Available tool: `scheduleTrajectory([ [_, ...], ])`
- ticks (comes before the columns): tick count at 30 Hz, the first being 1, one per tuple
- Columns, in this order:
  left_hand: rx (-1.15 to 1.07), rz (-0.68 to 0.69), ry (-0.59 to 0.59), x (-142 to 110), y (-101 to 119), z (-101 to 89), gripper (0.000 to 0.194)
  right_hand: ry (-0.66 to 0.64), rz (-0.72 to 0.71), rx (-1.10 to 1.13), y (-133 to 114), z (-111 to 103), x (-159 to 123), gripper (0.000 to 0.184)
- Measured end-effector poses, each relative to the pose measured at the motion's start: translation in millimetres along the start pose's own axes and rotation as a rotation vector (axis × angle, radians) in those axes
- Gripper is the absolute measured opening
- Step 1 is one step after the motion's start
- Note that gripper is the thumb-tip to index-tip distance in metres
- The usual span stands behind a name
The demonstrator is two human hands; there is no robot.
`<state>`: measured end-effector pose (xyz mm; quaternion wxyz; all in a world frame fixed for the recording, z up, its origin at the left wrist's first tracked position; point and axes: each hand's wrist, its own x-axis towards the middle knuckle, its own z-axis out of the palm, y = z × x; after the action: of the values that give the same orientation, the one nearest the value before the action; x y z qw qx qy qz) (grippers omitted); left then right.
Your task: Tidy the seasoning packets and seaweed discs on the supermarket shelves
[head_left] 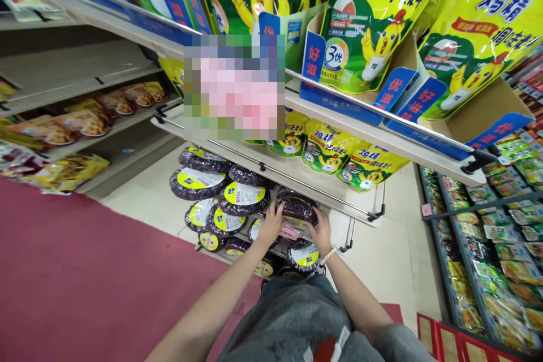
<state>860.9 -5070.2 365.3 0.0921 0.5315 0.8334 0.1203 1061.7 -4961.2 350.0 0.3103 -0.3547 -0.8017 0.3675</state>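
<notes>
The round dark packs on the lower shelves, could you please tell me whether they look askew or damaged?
The round dark packs look slightly untidy, overlapping at differing tilts. No spill or tear shows, though small damage would be hard to see.

pixelated patch (pixel 234 87): unreadable | upper yellow bags (pixel 365 39): cut off | far-right packets' (pixel 511 235) print: illegible

At nine o'clock, grey metal shelving (pixel 80 73) stands beside a flat, dull red floor covering (pixel 85 271). Glossy cream square floor tiles (pixel 382 254) spread toward four o'clock, reflecting pale light; at three o'clock, a dark-framed, sloping display rack (pixel 487 203) holds colourful plastic packets.
</notes>
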Motion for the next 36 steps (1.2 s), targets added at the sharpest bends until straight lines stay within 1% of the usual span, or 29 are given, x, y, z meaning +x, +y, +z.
scheduleTrajectory([
  [2, -0.076, -0.100, -0.109, 1.4, -5.8, 10.2, 0.071, -0.021, -0.151, -0.093, -9.8, -4.5, 10.7, 0.050],
  [4, -0.168, -0.179, -0.228, 1.9, -13.3, 17.2, 0.065, -0.115, -0.275, -0.180, -19.4, -5.8, 21.1, 0.049],
  [5, -0.197, -0.196, -0.266, 1.3, -16.0, 18.9, 0.062, -0.163, -0.309, -0.209, -23.1, -5.0, 24.9, 0.051],
  [6, -0.210, -0.199, -0.269, 0.1, -17.1, 19.5, 0.061, -0.189, -0.315, -0.234, -25.3, -3.5, 27.2, 0.053],
  [7, -0.210, -0.186, -0.226, -1.4, -16.7, 19.1, 0.063, -0.188, -0.292, -0.254, -25.8, -1.6, 27.8, 0.057],
  [9, -0.186, -0.090, -0.058, -4.6, -12.1, 17.7, 0.077, -0.101, -0.167, -0.290, -21.2, 2.8, 23.2, 0.068],
  [11, -0.135, 0.105, 0.088, -6.2, -6.2, 18.3, 0.083, 0.029, -0.006, -0.321, -11.1, 6.5, 12.0, 0.085],
  [12, -0.107, 0.205, 0.123, -5.9, -4.3, 20.2, 0.081, 0.075, 0.058, -0.324, -5.2, 8.0, 5.0, 0.093],
  [13, -0.084, 0.279, 0.125, -4.8, -3.7, 23.3, 0.077, 0.094, 0.097, -0.310, 0.3, 9.2, -2.0, 0.098],
  [14, -0.073, 0.321, 0.115, -3.0, -4.6, 27.2, 0.073, 0.086, 0.113, -0.278, 5.1, 10.4, -8.5, 0.098],
  [15, -0.074, 0.330, 0.106, -0.6, -7.0, 31.6, 0.070, 0.057, 0.107, -0.230, 8.9, 11.6, -13.7, 0.096],
  [17, -0.094, 0.294, 0.097, 5.8, -14.6, 40.3, 0.068, -0.017, 0.079, -0.128, 13.3, 14.6, -18.4, 0.089],
  [20, -0.125, 0.261, 0.098, 16.0, -26.5, 47.8, 0.065, -0.093, 0.101, -0.068, 13.3, 20.2, -10.6, 0.085],
  [23, -0.129, 0.249, 0.107, 20.8, -32.0, 45.1, 0.065, -0.154, 0.164, -0.079, 8.6, 23.6, 0.7, 0.091],
  [24, -0.126, 0.247, 0.106, 20.1, -32.3, 41.9, 0.066, -0.158, 0.171, -0.086, 6.5, 23.3, 1.2, 0.094],
  [26, -0.113, 0.246, 0.100, 14.6, -32.1, 33.0, 0.070, -0.113, 0.161, -0.105, 2.9, 19.5, -6.5, 0.099],
  [28, -0.082, 0.244, 0.115, 4.4, -32.8, 22.8, 0.077, -0.033, 0.137, -0.142, 2.9, 12.2, -27.6, 0.103],
  [30, -0.031, 0.268, 0.176, -8.3, -36.3, 14.1, 0.084, 0.032, 0.139, -0.192, 10.0, 3.5, -61.9, 0.100],
  [32, 0.015, 0.323, 0.261, -21.1, -42.5, 8.4, 0.085, 0.073, 0.198, -0.232, 25.7, -4.2, -107.5, 0.091],
  [33, 0.033, 0.347, 0.292, -27.2, -46.4, 6.7, 0.084, 0.082, 0.245, -0.247, 36.2, -7.2, -133.6, 0.089],
  [36, 0.085, 0.380, 0.324, -47.5, -59.9, 4.3, 0.079, 0.114, 0.423, -0.302, 70.4, -13.9, -217.9, 0.089],
])
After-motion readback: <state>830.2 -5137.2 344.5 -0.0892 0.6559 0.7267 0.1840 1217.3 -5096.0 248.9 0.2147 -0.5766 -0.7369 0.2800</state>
